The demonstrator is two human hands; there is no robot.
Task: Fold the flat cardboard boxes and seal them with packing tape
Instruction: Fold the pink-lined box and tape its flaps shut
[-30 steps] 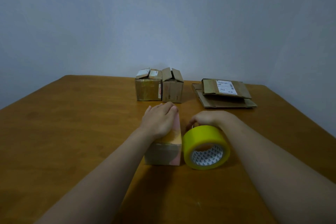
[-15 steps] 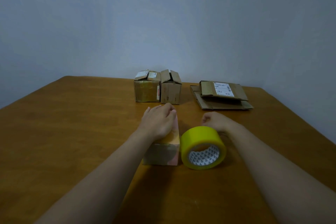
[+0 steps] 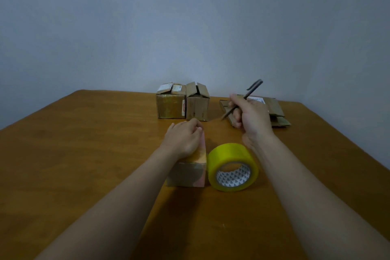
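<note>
- The brown wooden table (image 3: 84, 154) carries everything.
- A stack of flat brown cardboard boxes (image 3: 276, 112) lies at the far right, partly behind the raised right hand. These are unfolded, so I judge most of the work is still ahead.
- Two folded-up brown cardboard boxes stand side by side at the far middle, the left far box (image 3: 169, 106) touching or just beside the right far box (image 3: 197, 107). Their top flaps stand ajar, so the tops look unsealed.
- The small brown cardboard box (image 3: 186, 173) in hand sits near the middle. Its near face shows glossy patches that look like tape, so it seems close to sealed.
- The roll of yellow packing tape (image 3: 232, 160) stands on edge just right of that box. Whether a strip joins them cannot be seen.
- The left hand (image 3: 182, 139) lies palm-down on the box, fingers bent over its far top edge, steadying it.
- The right hand (image 3: 253, 118) is raised above the table beyond the roll, fingers pinching a tool.
- The slender dark pen-like tool (image 3: 253, 86) slants, tip down and leftward. It is probably meant for cutting the tape.
</note>
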